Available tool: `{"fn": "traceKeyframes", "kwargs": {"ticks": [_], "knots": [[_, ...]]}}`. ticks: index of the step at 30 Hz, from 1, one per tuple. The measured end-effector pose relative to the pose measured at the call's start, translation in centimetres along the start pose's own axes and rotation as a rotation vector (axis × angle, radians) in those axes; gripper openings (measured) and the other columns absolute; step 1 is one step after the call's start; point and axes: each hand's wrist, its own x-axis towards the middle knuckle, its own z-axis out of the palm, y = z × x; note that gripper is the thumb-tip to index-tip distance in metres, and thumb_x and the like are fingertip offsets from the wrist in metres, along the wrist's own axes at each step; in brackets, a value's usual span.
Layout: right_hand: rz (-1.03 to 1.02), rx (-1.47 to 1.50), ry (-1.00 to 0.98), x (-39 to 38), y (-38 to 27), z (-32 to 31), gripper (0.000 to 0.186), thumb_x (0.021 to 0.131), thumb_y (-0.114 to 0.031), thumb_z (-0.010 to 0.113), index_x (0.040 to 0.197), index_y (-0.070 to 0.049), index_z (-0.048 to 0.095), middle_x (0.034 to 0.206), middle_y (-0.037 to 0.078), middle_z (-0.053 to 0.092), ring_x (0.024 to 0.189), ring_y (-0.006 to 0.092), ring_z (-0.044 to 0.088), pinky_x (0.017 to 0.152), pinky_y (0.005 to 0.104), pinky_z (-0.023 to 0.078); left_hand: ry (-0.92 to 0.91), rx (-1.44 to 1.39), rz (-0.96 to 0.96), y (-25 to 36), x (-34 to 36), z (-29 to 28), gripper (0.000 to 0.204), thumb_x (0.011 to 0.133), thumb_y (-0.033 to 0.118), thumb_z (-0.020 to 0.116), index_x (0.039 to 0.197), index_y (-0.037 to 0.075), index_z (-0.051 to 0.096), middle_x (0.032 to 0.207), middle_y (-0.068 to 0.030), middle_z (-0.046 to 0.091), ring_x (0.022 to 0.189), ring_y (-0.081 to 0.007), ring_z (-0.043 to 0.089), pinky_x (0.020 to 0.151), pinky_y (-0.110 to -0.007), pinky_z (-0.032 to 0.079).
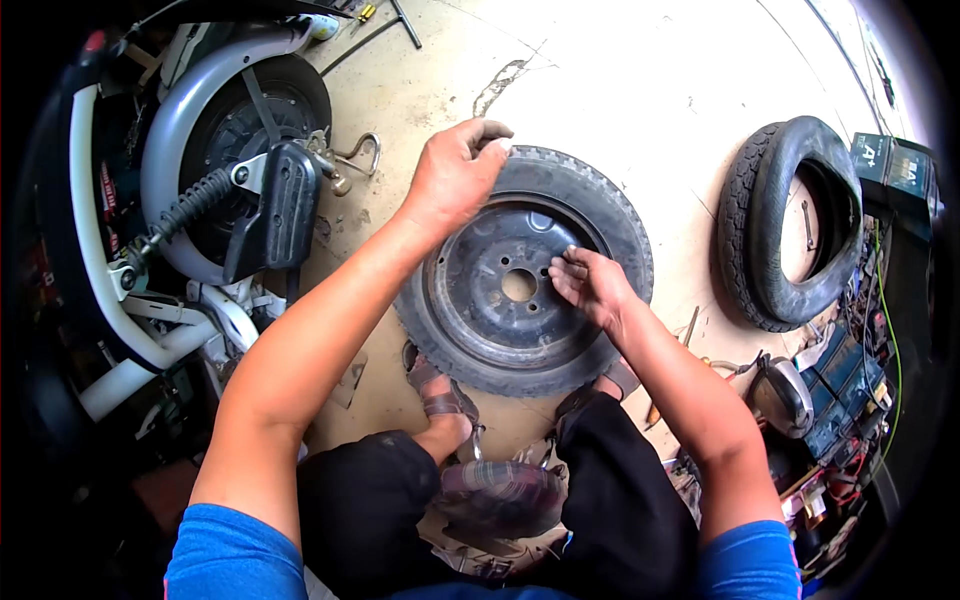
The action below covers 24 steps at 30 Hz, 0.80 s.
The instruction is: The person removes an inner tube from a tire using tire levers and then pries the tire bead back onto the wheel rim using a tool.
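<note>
A tyre on a black steel wheel lies flat before me. My left hand is at its upper left edge, fingers curled toward the thumb; whether they hold anything is hidden. My right hand is over the right side of the wheel's centre, fingers slightly bent and apart, with nothing visible in them.
A scooter's rear wheel and shock absorber stand at left. A loose tyre, dark boxes, batteries, wires and tools line the right. A T-shaped tool lies at the back. My sandalled feet flank a low padded seat.
</note>
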Motion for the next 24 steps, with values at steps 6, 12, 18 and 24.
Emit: {"fn": "traceKeyframes", "kwargs": {"ticks": [6,12,18,24], "knots": [[-0.213,0.735,0.044,1.1,0.6,3.7,0.022,0.103,-0.017,0.06,0.117,0.001,0.06,0.113,0.015,0.069,0.105,0.0287,0.07,0.091,0.0395,0.06,0.003,0.012,-0.263,4.5,-10.3,-5.6,0.029,0.104,0.013,0.06,0.126,-0.004,0.067,0.11,-0.0097,0.074,0.094,-0.0151,0.07,0.083,-0.028,0.056],[0.033,0.795,-0.004,-10.6,7.1,3.7,0.021,0.103,-0.015,0.06,0.118,-0.001,0.058,0.109,0.014,0.067,0.099,0.0269,0.068,0.085,0.0393,0.06,0.001,0.085,-0.793,8.5,-24.9,-7.7,0.03,0.103,0.011,0.06,0.129,-0.003,0.063,0.108,-0.0109,0.073,0.091,-0.0157,0.071,0.079,-0.03,0.058],[-0.003,0.869,0.118,-15.6,7.6,-0.8,0.024,0.104,-0.016,0.057,0.123,-0.003,0.054,0.125,0.016,0.065,0.114,0.0316,0.066,0.095,0.0429,0.059,-0.092,-0.167,-0.871,12.0,-19.3,-4.9,0.029,0.103,0.011,0.061,0.129,-0.002,0.064,0.108,-0.0113,0.074,0.092,-0.0172,0.072,0.078,-0.03,0.059],[-0.065,1.057,0.138,-11.3,3.9,0.2,0.028,0.105,-0.015,0.052,0.128,0.001,0.052,0.136,0.018,0.059,0.125,0.034,0.061,0.106,0.0452,0.054,-0.264,-0.339,-0.913,8.9,-10.2,5.0,0.035,0.104,0.014,0.059,0.134,-0.004,0.061,0.118,-0.0157,0.072,0.103,-0.0242,0.072,0.087,-0.034,0.059]]}}
